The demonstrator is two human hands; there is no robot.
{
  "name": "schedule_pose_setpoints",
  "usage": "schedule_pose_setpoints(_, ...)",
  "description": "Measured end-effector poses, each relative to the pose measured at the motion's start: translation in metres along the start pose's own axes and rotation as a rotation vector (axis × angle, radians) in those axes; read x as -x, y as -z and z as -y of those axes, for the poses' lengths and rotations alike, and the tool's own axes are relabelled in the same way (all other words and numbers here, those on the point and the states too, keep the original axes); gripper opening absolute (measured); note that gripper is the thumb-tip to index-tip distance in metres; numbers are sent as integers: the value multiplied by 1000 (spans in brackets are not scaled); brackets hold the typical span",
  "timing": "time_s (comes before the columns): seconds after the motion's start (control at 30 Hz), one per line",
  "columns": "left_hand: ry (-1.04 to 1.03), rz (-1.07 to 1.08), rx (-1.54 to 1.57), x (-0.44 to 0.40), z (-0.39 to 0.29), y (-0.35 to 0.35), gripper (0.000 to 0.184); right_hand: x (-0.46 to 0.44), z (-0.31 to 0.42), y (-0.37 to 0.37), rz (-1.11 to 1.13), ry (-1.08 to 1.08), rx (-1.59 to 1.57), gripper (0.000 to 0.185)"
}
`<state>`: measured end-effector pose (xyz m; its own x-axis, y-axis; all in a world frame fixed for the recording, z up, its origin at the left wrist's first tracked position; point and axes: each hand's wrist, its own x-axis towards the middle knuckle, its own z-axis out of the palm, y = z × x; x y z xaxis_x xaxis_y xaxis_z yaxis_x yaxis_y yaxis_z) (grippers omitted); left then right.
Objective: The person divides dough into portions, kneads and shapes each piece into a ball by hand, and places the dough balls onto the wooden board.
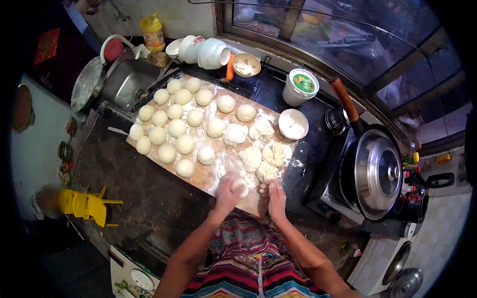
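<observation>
On a floured wooden board (223,166) lie several smooth round dough balls (177,128), mostly towards the left. Several rougher dough lumps (250,159) are at the right of the board. Near the board's front edge, my left hand (227,193) is curled against the side of a dough ball (240,187); it is slightly blurred. My right hand (276,198) stands on edge just right of that ball, its fingers extended beside the nearest rough lump (267,172). A bowl of flour (293,124) sits at the board's right corner.
A sink (130,82) is at the back left. Bowls (213,53), a carrot (230,67) and a lidded white tub (300,88) stand behind the board. To the right is a lidded wok (380,171) on a stove. A yellow chair (92,207) is at the left.
</observation>
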<state>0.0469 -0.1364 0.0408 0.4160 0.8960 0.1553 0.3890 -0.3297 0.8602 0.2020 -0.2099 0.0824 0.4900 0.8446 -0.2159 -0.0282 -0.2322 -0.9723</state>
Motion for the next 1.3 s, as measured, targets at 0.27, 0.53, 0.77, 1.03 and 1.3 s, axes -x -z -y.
schedule_pose_setpoints(0.27,-500,234,-345,6,17,8,45,-79,47,-37,133,296,367,29)
schedule_pose_setpoints(0.53,407,-145,305,-5,-31,8,34,-164,61,-97,335,320,860,47)
schedule_pose_setpoints(0.77,445,-262,404,-80,-45,58,42,-122,56,-22,192,7,132,35)
schedule_pose_setpoints(1.03,-190,-104,-542,-147,-25,18,41,-7,35,9,317,83,694,35)
schedule_pose_setpoints(1.3,99,-222,-359,-8,-18,-25,20,21,-59,-16,397,-135,225,36)
